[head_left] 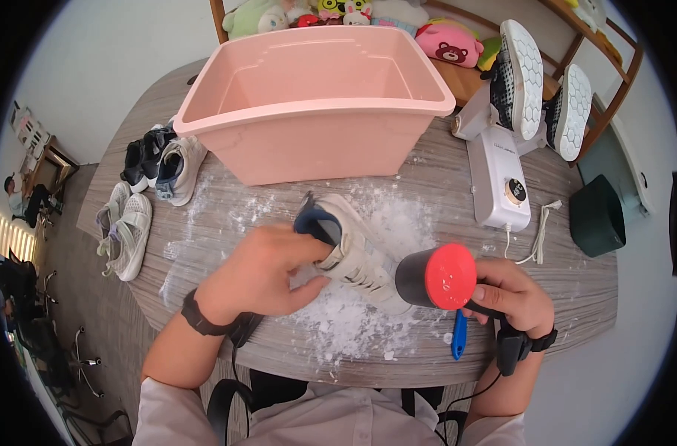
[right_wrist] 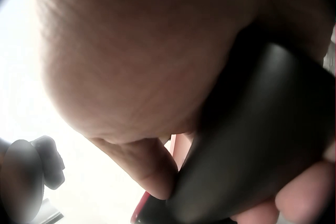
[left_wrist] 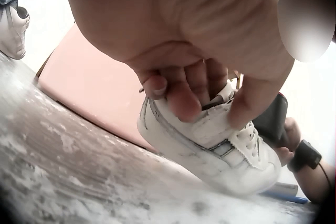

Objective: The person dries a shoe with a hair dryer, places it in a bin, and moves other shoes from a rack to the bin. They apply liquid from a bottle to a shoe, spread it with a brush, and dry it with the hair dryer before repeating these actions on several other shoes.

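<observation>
A white lace-up sneaker [head_left: 360,256] with a blue-grey lining stands on the wood-grain table amid scattered white powder. My left hand [head_left: 268,271] grips it at the collar, fingers dipping into the opening and thumb outside. In the left wrist view, those fingers [left_wrist: 184,100] curl at the sneaker's rim, with its laces [left_wrist: 249,140] to the right. My right hand [head_left: 513,293] holds a black handheld tool [head_left: 415,279] by its handle, over the toe end; its round red end [head_left: 451,276] bears white specks. The right wrist view shows the black handle [right_wrist: 257,140] in my grasp.
A blue-handled tool [head_left: 459,338] lies near the right hand. A pink tub [head_left: 316,145] stands behind the sneaker. At right are a white shoe dryer [head_left: 494,175] carrying two shoes, its cord [head_left: 543,230] and a dark green bin [head_left: 598,215]. Several shoes [head_left: 134,230] sit at left.
</observation>
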The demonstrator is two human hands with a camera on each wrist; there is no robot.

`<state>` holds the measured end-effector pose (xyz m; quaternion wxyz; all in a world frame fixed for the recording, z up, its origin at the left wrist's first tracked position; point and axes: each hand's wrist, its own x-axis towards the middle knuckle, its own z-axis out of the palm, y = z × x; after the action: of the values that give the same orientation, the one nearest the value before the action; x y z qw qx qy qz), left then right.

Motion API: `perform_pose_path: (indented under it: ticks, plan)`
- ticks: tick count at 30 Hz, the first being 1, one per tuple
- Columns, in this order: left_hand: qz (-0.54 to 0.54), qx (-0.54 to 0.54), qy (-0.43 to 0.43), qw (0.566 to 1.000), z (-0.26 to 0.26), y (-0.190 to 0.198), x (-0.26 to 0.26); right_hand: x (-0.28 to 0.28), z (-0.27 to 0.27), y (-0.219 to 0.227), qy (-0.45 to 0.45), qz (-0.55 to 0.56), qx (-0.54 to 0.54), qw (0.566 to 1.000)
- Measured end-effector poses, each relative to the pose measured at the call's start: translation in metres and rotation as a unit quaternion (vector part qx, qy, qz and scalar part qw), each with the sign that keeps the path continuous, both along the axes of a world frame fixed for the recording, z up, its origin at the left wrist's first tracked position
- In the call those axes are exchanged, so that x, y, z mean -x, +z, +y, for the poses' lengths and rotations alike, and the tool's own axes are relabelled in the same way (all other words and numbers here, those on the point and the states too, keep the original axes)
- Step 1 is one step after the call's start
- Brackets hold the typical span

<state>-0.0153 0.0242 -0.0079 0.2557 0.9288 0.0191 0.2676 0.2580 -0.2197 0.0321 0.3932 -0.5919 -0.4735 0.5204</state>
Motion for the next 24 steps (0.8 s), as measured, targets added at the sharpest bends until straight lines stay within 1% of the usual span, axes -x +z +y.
perform_pose_path:
  ticks: [2, 4, 6, 8, 9, 11, 12, 13, 14, 15, 16, 17, 18, 20, 22, 24]
  plan:
    - [0.05, 0.133, 0.005, 0.99, -0.008, 0.005, 0.002, 0.001, 0.0, 0.002, 0.006, -0.003, 0.004, 1.0]
    - [0.046, 0.125, -0.011, 0.991, -0.004, -0.004, 0.0, 0.001, 0.0, 0.003, 0.013, -0.003, 0.01, 1.0]
    - [0.043, 0.118, -0.024, 0.992, -0.001, -0.008, 0.001, 0.0, 0.001, 0.006, 0.043, -0.019, 0.021, 0.999]
    - [0.067, 0.179, -0.036, 0.981, -0.002, -0.007, 0.001, 0.0, 0.0, 0.003, 0.038, -0.015, 0.024, 0.999]
    - [0.066, 0.179, -0.036, 0.981, -0.001, -0.005, 0.002, 0.0, 0.0, 0.003, 0.031, -0.012, 0.026, 0.999]
    - [0.134, 0.223, -0.009, 0.965, 0.001, -0.001, 0.004, 0.003, 0.002, 0.0, 0.025, -0.021, 0.006, 0.999]
    - [0.134, 0.222, -0.007, 0.966, 0.001, -0.003, 0.004, 0.005, 0.004, -0.001, 0.018, -0.027, -0.011, 0.999]
    - [0.126, 0.266, -0.011, 0.956, 0.002, -0.009, 0.004, 0.008, 0.004, 0.0, 0.018, -0.026, -0.011, 0.999]
    - [0.117, 0.31, -0.016, 0.943, 0.003, -0.013, 0.003, 0.012, 0.004, 0.005, 0.028, -0.069, -0.012, 0.997]
    - [0.116, 0.31, -0.016, 0.944, 0.005, -0.016, 0.002, 0.016, 0.005, 0.009, 0.039, -0.112, -0.014, 0.993]
    - [0.092, 0.291, -0.034, 0.952, 0.006, -0.019, 0.002, 0.023, 0.008, 0.014, 0.04, -0.113, -0.014, 0.993]
    - [0.068, 0.271, -0.054, 0.959, 0.006, -0.02, 0.001, 0.03, 0.011, 0.019, 0.036, -0.153, -0.04, 0.987]
    - [0.066, 0.272, -0.054, 0.959, 0.007, -0.018, 0.001, 0.033, 0.013, 0.023, 0.032, -0.194, -0.065, 0.978]
    - [0.063, 0.24, -0.055, 0.967, 0.007, -0.013, 0.001, 0.032, 0.018, 0.025, 0.034, -0.192, -0.046, 0.98]
    - [0.044, 0.245, -0.05, 0.967, 0.007, -0.015, -0.001, 0.034, 0.024, 0.024, 0.037, -0.186, -0.028, 0.981]
    - [0.029, 0.252, -0.045, 0.966, 0.006, -0.019, -0.002, 0.042, 0.032, 0.022, 0.003, -0.124, -0.029, 0.992]
